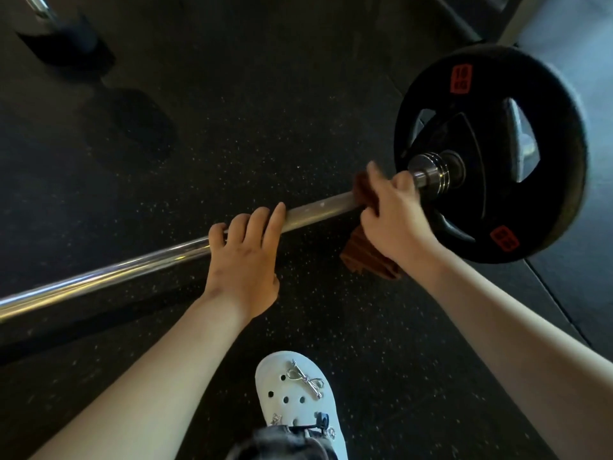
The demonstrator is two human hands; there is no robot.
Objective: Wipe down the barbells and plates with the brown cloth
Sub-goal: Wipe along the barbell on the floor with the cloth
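A steel barbell (139, 263) lies across the dark rubber floor, running from the lower left up to the right. A black 10 kg plate (544, 127) with red labels sits on its right sleeve (434, 172). My right hand (394, 217) grips the brown cloth (365, 257), which is wrapped round the bar just inside the collar; part of the cloth hangs below the bar. My left hand (243, 257) rests on the bar to the left of the cloth, its fingers curled over the top.
My white clog (297, 396) stands on the speckled floor (252, 127) just below the bar. At the top left, a second chrome bar (38, 8) with a black plate (63, 41). A lighter floor strip (570, 44) lies at the right.
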